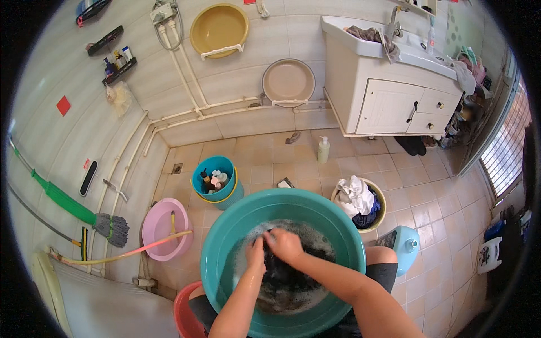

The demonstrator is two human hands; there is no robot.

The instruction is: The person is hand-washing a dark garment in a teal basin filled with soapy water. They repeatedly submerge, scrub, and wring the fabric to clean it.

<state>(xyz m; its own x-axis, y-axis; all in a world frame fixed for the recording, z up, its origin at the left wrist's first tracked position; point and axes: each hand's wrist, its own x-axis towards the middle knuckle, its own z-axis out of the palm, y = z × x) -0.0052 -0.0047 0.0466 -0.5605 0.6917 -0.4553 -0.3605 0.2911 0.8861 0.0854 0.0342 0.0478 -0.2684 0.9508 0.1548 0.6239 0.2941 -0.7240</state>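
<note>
well, the fingers of the left hand (256, 252) and the right hand (285, 246) are curling close together at a soaked black cloth (282, 273); i cannot tell how tightly they are gripping it. the cloth is lying amid white suds (320, 243) inside a large round teal plastic basin (348, 225). around that basin, a blue bucket with a yellow handle (230, 194) is standing at eleven o'clock, a pale pink basin (151, 234) at ten, a cream tub of white and dark clothes (382, 211) at two, and a light-blue plastic jug (403, 256) at three.
</note>
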